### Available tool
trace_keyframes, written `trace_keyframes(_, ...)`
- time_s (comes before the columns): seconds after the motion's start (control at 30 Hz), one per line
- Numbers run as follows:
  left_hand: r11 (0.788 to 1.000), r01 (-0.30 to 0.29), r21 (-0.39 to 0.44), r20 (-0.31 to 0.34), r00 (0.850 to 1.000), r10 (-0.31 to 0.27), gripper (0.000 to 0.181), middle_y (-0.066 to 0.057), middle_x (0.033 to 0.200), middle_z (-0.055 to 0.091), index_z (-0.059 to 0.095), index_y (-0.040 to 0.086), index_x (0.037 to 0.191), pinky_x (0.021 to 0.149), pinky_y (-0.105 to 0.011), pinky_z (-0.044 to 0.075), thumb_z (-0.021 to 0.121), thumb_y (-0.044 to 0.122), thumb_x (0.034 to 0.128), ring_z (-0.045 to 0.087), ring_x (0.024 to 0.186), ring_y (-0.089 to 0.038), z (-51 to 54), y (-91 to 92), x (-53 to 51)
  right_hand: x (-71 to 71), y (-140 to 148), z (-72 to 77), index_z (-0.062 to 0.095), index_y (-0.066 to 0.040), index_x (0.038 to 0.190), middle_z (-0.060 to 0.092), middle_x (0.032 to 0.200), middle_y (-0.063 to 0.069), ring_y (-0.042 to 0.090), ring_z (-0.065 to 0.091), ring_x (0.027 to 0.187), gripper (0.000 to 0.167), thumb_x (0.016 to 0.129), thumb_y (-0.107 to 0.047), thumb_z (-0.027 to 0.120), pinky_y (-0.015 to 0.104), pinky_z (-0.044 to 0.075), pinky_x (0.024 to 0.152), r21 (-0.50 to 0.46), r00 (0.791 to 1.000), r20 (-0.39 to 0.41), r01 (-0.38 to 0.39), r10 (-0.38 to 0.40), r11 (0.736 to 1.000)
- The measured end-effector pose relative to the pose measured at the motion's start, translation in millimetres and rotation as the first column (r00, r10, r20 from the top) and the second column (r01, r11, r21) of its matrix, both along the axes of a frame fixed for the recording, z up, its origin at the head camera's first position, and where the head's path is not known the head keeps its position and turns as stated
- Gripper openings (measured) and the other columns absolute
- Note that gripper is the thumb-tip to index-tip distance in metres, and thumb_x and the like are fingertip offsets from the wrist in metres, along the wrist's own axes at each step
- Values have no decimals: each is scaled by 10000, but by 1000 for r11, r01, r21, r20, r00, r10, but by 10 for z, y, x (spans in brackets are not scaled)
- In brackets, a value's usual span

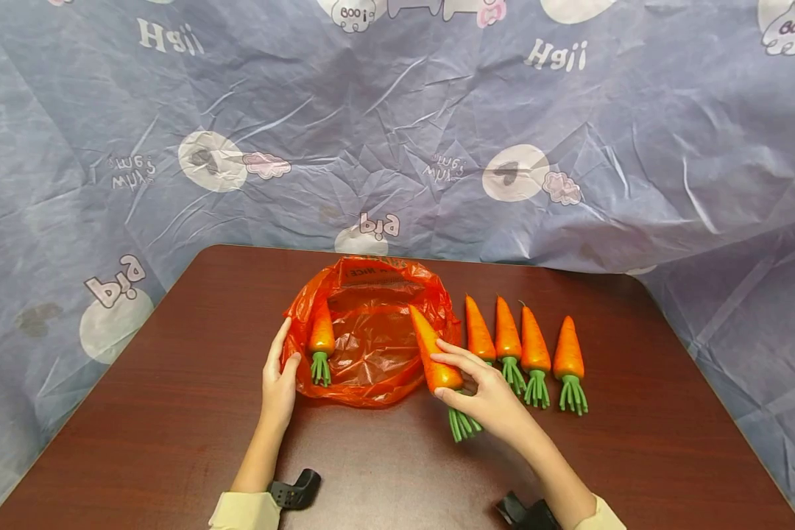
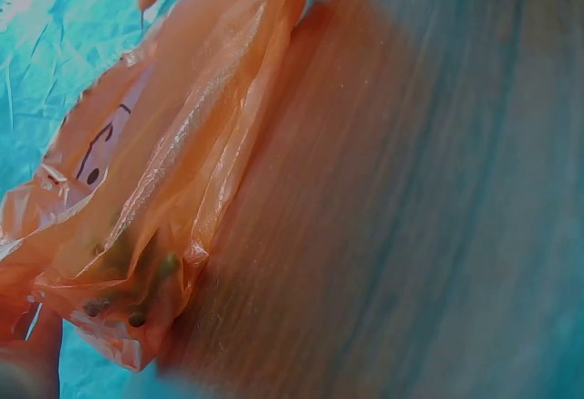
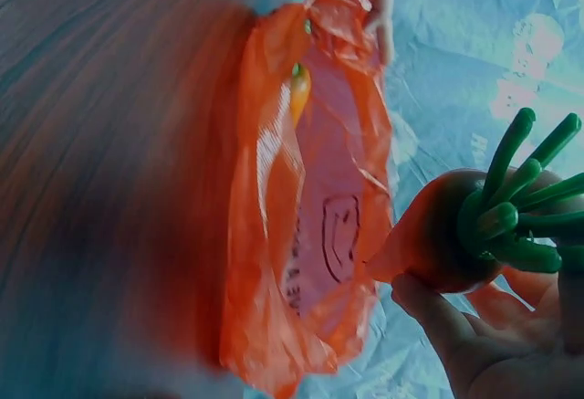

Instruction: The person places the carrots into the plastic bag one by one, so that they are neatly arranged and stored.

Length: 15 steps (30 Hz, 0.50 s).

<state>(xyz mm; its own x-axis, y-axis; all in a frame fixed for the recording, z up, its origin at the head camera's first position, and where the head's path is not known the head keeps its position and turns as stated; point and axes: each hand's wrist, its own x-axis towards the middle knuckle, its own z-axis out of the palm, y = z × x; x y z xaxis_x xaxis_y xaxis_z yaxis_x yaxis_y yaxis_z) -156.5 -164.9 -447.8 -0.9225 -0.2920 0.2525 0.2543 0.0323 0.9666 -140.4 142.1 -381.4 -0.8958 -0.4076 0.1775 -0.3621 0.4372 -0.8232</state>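
An orange-red plastic bag [image 1: 374,394] stands with its mouth spread wide. My left hand [image 1: 280,383] holds its left rim, the thumb at the edge and the fingers along the outside; part of this grip is hidden by plastic in the left wrist view. One carrot [image 1: 321,333] with green stems lies inside the bag's left side. My right hand [image 1: 486,394] grips another carrot [image 1: 427,350] near its stem end. That carrot's tip points into the right side of the opening, and its stems [image 3: 520,203] face the right wrist camera.
Several carrots [image 1: 533,346] lie in a loose row on the brown table [image 1: 172,397], right of the bag, stems toward me. A wrinkled printed cloth [image 1: 384,132] hangs behind the table's far edge.
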Motion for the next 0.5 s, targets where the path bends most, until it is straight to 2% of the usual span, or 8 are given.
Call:
trace_keyframes(0.1, 1000, -1, -10, -15, 1000, 1, 550, -12, 1468, 327, 358, 151, 1402, 998, -39, 260, 373, -64, 897, 284, 1332, -93, -33, -7, -15, -50, -100, -43, 575, -161, 1216, 420, 1407, 23, 227, 525, 1161, 458, 784, -265, 688, 279, 494, 873, -31, 999, 12, -34, 34, 999)
trace_keyframes(0.2, 1000, -1, -14, -17, 1000, 1, 549, -7, 1468, 328, 359, 155, 1402, 998, -36, 256, 375, -61, 897, 285, 1326, -70, -34, -10, -13, -97, -204, -66, 579, -143, 1215, 431, 1400, 39, 242, 511, 1177, 459, 782, -244, 692, 298, 502, 862, -14, 998, -2, -58, 58, 998)
trace_keyframes(0.27, 1000, -2, -13, -10, 1000, 2, 548, -15, 1467, 329, 360, 146, 1401, 995, -33, 256, 374, -66, 896, 291, 1313, -40, -14, -7, -4, -125, -275, -73, 578, -147, 1220, 437, 1397, 33, 242, 484, 1209, 457, 786, -236, 689, 315, 497, 870, 21, 997, -25, -66, 66, 998)
trace_keyframes(0.4, 1000, -2, -24, -11, 1000, 2, 531, -81, 1464, 326, 353, 80, 1397, 990, -33, 262, 368, -81, 891, 308, 1276, 17, 125, 39, 65, -184, -422, -85, 574, -159, 1230, 440, 1397, 11, 239, 418, 1272, 455, 798, -253, 677, 408, 445, 937, 92, 996, -46, -74, 78, 993)
trace_keyframes(0.5, 1000, -4, -31, -29, 1000, 3, 533, -83, 1460, 332, 356, 90, 1397, 994, -39, 264, 369, -75, 891, 313, 1282, 0, 105, 40, 56, -237, -537, -109, 565, -143, 1239, 431, 1403, 16, 249, 385, 1295, 452, 808, -234, 666, 464, 389, 993, 100, 995, -22, -93, 96, 991)
